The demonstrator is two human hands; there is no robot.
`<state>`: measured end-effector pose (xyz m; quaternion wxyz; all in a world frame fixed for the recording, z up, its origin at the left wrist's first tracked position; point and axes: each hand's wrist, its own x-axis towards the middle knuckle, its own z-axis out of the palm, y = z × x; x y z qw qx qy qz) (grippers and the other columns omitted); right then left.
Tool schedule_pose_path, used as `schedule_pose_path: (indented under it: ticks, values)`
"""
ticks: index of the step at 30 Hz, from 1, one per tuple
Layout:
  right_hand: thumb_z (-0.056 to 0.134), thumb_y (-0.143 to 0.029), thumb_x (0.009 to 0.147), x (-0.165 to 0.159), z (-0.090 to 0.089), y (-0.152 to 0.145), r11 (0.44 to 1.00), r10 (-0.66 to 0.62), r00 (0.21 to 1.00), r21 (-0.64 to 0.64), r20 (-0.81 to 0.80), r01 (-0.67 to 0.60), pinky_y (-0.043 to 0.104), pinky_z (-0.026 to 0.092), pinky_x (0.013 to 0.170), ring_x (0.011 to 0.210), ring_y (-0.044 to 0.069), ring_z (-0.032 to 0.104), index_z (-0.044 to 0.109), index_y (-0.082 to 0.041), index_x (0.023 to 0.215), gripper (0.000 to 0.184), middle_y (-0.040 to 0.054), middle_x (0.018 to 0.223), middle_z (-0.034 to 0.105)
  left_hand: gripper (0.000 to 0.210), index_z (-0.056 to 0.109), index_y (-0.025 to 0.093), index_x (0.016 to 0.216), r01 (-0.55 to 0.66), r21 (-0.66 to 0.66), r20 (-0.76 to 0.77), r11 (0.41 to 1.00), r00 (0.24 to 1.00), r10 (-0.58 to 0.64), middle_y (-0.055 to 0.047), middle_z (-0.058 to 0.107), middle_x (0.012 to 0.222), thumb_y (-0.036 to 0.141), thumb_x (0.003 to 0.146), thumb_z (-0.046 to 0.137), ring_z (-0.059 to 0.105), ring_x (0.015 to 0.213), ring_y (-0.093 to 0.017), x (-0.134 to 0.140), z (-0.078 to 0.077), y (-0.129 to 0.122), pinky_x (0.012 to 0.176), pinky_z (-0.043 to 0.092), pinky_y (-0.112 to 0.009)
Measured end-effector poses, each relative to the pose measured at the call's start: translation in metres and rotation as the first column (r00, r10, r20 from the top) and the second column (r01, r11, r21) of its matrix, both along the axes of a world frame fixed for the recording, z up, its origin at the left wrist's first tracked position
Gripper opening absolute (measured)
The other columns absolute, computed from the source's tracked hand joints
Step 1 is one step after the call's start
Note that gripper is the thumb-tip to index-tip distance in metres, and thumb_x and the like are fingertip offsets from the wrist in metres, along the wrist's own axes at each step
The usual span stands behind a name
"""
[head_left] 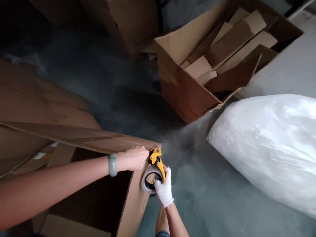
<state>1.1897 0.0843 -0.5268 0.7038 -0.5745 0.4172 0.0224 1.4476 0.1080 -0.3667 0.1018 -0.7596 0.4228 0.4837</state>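
Fingers of the right hand (165, 190), in a white glove, are wrapped around the yellow tape dispenser (154, 171), whose roll of clear tape (148, 179) sits against the upper corner of the open cardboard box (133, 200) on the floor (197, 184). The bare left hand (134, 158), a green bangle (112, 164) on its wrist, lies closed over the box's top flap (81, 136) at that corner, touching the dispenser. A white plastic bag (269, 144) lies well apart; a box of cardboard scraps (187, 89) stands beyond.
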Motion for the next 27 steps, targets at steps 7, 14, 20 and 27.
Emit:
schedule_pose_path:
  ticks: [7,14,20,27]
  values:
    - [0.056,-0.025,0.06,0.007,0.012,0.003,0.994,-0.033,0.999,0.103,-0.01,0.034,0.04,0.059,0.106,0.111,0.024,0.072,0.047,-0.025,0.128,0.068,0.0061,0.12,0.072,0.051,0.073,0.019,0.136,0.081,0.045,-0.017,0.996,0.997,-0.08,-0.016,0.078,0.135,0.01,0.095,0.044,0.074,0.123,-0.035,-0.001,0.006,-0.007,0.102,0.057,-0.042]
    - [0.057,-0.022,0.062,0.008,0.012,0.013,0.989,-0.091,0.992,0.124,0.089,0.08,0.042,0.053,0.118,0.128,0.027,0.069,0.051,-0.022,0.138,0.076,0.0087,0.136,0.071,0.063,0.068,0.018,0.116,-0.293,-0.45,0.361,0.843,0.804,0.473,-0.014,0.08,0.101,0.071,0.085,0.058,0.077,0.1,-0.036,-0.035,0.041,0.062,0.095,0.059,-0.047]
    - [0.058,-0.021,0.066,0.008,0.007,0.015,0.986,-0.123,0.982,0.127,0.141,0.105,0.043,0.046,0.127,0.14,0.028,0.063,0.05,-0.015,0.145,0.081,0.0153,0.148,0.065,0.101,0.05,0.018,0.152,-0.686,-0.406,0.154,0.604,0.6,0.785,-0.014,0.081,0.111,0.074,0.071,0.072,0.08,0.096,-0.033,-0.08,0.027,0.077,0.084,0.062,-0.041]
    - [0.061,-0.012,0.076,0.007,0.005,-0.014,1.0,0.007,1.0,-0.026,-0.001,-0.007,0.047,0.042,0.129,0.142,0.03,0.062,0.056,-0.018,0.156,0.081,0.0152,0.143,0.065,0.04,0.072,0.018,0.112,-0.549,-0.305,0.526,0.778,0.584,0.618,-0.018,0.081,0.1,0.053,0.1,0.057,0.078,0.1,-0.037,-0.098,-0.008,-0.007,0.08,0.057,-0.039]
